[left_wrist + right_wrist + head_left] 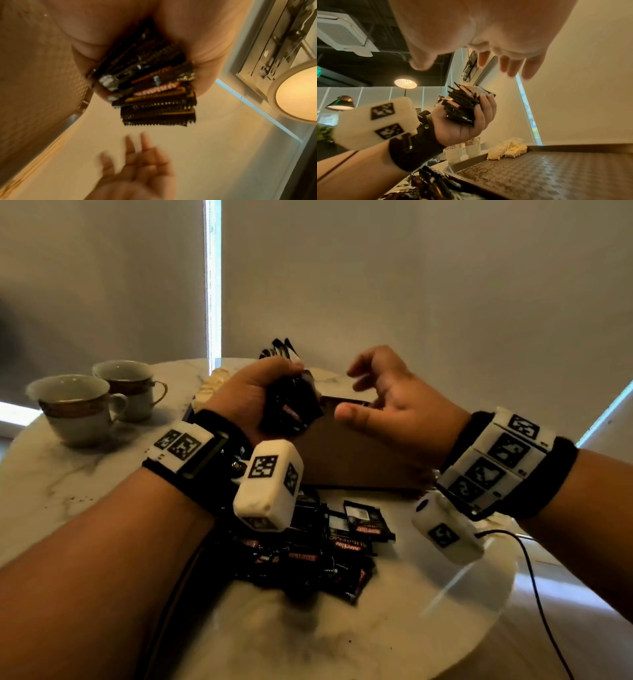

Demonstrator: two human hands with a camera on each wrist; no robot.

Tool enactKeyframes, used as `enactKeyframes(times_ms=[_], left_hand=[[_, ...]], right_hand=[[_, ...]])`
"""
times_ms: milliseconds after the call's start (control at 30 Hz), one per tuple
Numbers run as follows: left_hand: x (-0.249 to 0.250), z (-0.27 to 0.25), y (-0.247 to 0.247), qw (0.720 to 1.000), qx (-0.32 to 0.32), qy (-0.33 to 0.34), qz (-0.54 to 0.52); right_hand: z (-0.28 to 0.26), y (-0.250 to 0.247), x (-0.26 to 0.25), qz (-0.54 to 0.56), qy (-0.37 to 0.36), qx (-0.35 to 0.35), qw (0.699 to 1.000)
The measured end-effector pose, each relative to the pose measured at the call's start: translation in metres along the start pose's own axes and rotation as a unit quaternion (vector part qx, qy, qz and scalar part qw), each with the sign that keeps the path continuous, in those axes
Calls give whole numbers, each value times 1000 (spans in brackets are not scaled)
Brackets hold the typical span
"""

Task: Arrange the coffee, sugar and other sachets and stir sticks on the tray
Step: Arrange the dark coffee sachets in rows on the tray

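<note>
Loose black coffee sachets (337, 537), lettering red, perhaps "KOPIKO", lie heaped on the marble tabletop (342, 628) just before the brown tray (349, 460). Left hand (246, 402) grips a fanned stack of sachets (291, 405) above the tray; right hand (394, 409) hovers beside it, fingers relaxed, empty. Pale sachets (506, 150) sit at the tray's far-left corner.

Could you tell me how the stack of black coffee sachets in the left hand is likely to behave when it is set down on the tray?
The stack of black sachets already looks fanned in the left hand, so it will probably splay once released. The glossy wrappers likely slide over each other and across the tray.
</note>
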State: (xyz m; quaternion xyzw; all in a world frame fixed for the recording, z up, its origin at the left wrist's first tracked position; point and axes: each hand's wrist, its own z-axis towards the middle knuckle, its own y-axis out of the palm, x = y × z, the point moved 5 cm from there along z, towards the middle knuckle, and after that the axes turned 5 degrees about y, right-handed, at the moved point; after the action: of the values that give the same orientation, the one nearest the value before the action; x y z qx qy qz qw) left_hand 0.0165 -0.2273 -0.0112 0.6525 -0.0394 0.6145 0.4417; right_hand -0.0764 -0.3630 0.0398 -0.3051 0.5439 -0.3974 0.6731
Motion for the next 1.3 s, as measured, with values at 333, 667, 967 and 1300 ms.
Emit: enactKeyframes(times_ms=[333,667,967,1300], left_hand=[[5,3,-9,999,17,9,-43],[4,4,-14,997,30,2,-70],[6,2,-12,996,29,3,-89],[1,-2,-5,997,43,-33,-47]], right_hand=[[-69,65,21,-251,71,-265,928],[-62,59,40,-243,82,-222,941],[-55,50,50,-174,94,-206,958],[-44,-20,41,-70,78,40,994]])
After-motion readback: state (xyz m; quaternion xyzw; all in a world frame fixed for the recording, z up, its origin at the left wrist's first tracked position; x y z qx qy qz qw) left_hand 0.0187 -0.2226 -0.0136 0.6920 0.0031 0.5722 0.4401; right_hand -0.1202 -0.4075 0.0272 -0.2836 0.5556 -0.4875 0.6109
